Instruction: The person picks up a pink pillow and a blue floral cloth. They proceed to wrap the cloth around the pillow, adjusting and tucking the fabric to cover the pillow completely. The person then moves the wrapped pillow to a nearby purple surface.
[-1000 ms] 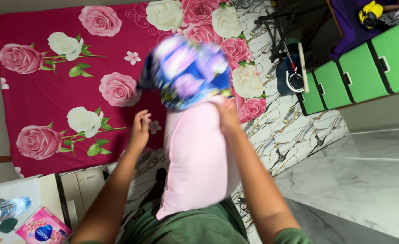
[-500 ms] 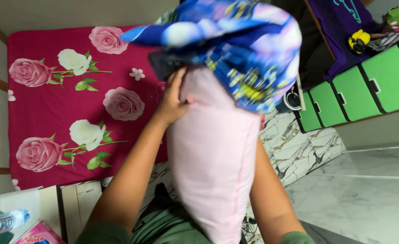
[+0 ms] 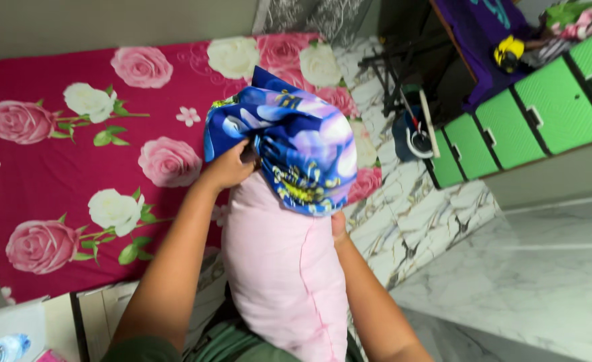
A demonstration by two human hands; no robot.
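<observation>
**Cover bunched on pillow top**

Pink pillow (image 3: 286,268) stands upright at frame ctr, blue floral cover (image 3: 286,151) crumpled over its top end only. Left hand (image 3: 229,167) pinches cover edge at 9 o'clock; right hand (image 3: 338,224) grips pillow's side at 3 (fingers mostly hidden). Rose-print bed (image 3: 61,161) at 10, marble floor (image 3: 510,268) open at 4.

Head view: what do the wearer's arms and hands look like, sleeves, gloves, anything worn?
Both forearms are bare, no gloves, watch or rings visible. The left hand shows fully; of the right hand only a part shows. Short olive-green sleeves show at the frame's bottom edge.
</observation>
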